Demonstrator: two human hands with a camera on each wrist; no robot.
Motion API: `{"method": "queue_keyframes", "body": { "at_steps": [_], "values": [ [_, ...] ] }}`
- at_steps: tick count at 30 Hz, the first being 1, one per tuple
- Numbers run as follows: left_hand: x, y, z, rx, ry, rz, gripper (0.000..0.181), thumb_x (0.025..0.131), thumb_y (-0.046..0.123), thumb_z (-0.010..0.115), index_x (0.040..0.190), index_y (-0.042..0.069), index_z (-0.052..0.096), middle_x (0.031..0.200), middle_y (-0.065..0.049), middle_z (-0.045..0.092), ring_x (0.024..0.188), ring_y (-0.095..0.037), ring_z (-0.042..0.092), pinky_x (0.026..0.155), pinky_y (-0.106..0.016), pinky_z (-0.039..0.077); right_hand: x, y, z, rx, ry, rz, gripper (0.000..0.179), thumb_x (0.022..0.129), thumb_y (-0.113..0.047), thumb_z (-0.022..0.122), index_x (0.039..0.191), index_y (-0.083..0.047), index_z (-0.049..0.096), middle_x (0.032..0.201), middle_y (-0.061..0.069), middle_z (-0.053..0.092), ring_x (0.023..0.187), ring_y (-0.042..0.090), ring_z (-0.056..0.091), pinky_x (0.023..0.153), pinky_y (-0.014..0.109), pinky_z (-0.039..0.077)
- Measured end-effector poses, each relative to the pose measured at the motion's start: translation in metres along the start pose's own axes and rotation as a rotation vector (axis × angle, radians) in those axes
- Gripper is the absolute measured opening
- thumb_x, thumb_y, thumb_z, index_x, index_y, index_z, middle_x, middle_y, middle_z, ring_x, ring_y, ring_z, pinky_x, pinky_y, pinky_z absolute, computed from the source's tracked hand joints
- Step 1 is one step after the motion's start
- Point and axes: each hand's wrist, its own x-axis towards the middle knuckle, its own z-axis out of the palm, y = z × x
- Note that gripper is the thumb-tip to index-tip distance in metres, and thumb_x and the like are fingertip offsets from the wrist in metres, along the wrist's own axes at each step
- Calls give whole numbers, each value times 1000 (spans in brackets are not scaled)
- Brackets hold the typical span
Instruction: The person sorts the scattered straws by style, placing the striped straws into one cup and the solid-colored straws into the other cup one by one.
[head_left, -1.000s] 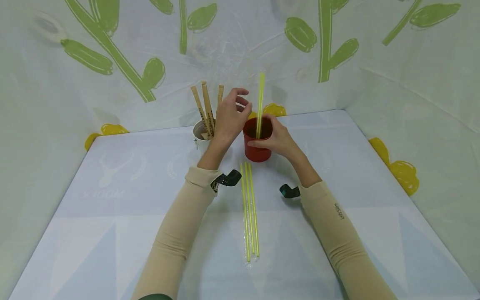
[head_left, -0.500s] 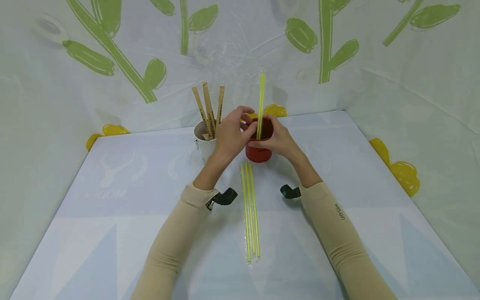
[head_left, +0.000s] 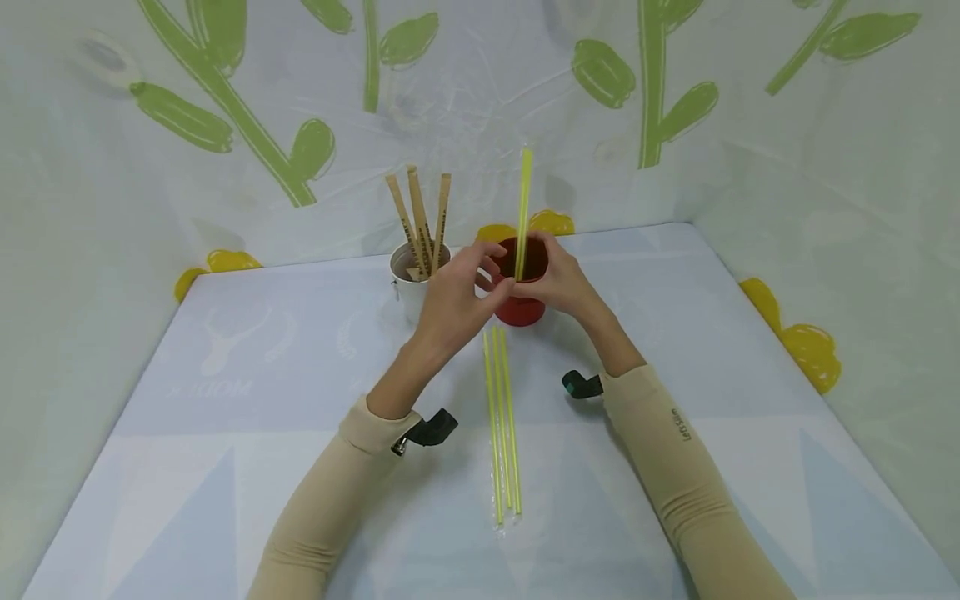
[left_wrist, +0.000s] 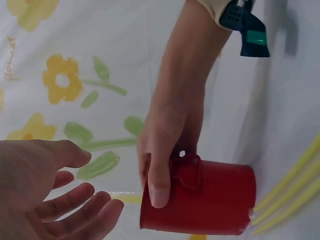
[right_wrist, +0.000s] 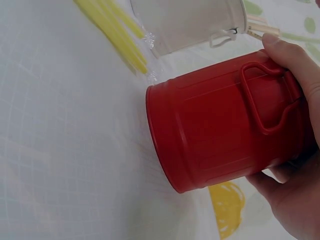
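My right hand (head_left: 562, 279) grips a small red metal bucket (right_wrist: 215, 125) at its rim, thumb on the near side and fingers round the back. The bucket stands upright on the table, its wire handle folded down against the side. Yellow straws (head_left: 524, 200) in clear wrap rise from inside it. To the bucket's left is my left hand (head_left: 461, 296), fingers loosely curved and nothing in them; the left wrist view shows a gap between its fingertips and the red rim. In front of the bucket, three yellow wrapped straws (head_left: 502, 417) lie side by side on the table.
A white bucket (head_left: 407, 292) stands behind the left hand, partly hidden by it. Several brown paper-wrapped sticks (head_left: 417, 208) lean up out of it. Behind the table (head_left: 300, 483) hangs a white curtain (head_left: 480, 100) printed with green stems and yellow flowers.
My left hand has come down from above beside the straws' tops, past the red rim, and back toward me. The right hand keeps its grip on the bucket, which stays in place.
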Motion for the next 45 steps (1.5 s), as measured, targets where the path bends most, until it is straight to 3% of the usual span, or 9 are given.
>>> {"method": "queue_keyframes", "body": {
  "at_steps": [4,11,19,31,39,45],
  "values": [
    [-10,-3,-1,-30,-10,-7,34,91,18,69,121,5,59,99,-12,68,77,-20,68,72,-32,59,1,0,0,11,6,-6,87,75,-33,85,143,-16,34,139,6,50,125,22,50,101,44,50],
    [-25,-15,0,-11,-61,-75,38,89,19,72,123,7,58,98,-11,67,78,-21,70,74,-36,59,2,1,-1,29,6,25,87,74,-35,86,142,-20,34,141,3,50,128,21,49,100,46,50],
    [-39,-19,0,5,-136,-129,37,88,20,73,122,11,60,98,-8,68,79,-21,69,71,-31,59,2,0,-1,31,1,31,88,74,-34,86,143,-19,33,141,4,50,128,22,48,101,47,50],
    [-45,-30,1,51,-369,-258,52,85,25,77,130,11,57,104,-12,68,82,-19,63,71,-28,55,4,3,1,48,2,42,88,73,-39,86,142,-21,34,139,2,50,126,21,48,101,46,49],
    [-51,-36,11,84,-417,-252,57,83,24,78,133,8,55,101,-9,67,80,-17,61,70,-27,52,3,0,1,49,-4,52,89,73,-40,86,142,-21,34,139,2,50,126,21,49,102,46,49],
    [-53,-36,20,142,-494,-287,61,83,25,79,136,9,54,96,-6,67,82,-17,58,71,-29,49,2,-2,0,66,-16,66,90,73,-39,86,143,-21,34,140,2,50,126,22,49,104,47,48]
  ]
}}
